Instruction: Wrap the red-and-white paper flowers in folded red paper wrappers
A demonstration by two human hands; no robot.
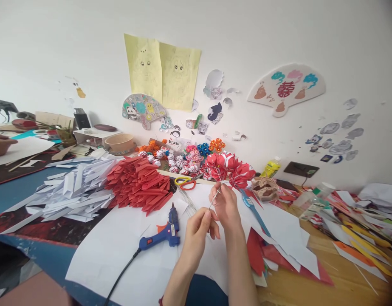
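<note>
A thin pale wire point(214, 199) runs slantwise between my hands above the white paper. My left hand point(197, 229) pinches its lower part between thumb and forefinger. Higher up and to the right, my right hand point(228, 208) has its fingers closed around the upper part, where small loops or twists show, too fine to make out. Just beyond the hands, several similar wires point(187, 199) lie on the paper. Red-handled and yellow-handled scissors point(184, 182) rest behind them. A blue glue gun point(164, 233) lies to the left, its small light glowing red.
Folded red paper strips point(138, 182) and white strips point(77, 187) are heaped at left. Red-and-white paper balls point(229, 165) stand along the wall. A blue cutter point(255, 212) and paper scraps point(288, 238) lie at right. Another person's hand point(1, 144) is at far left.
</note>
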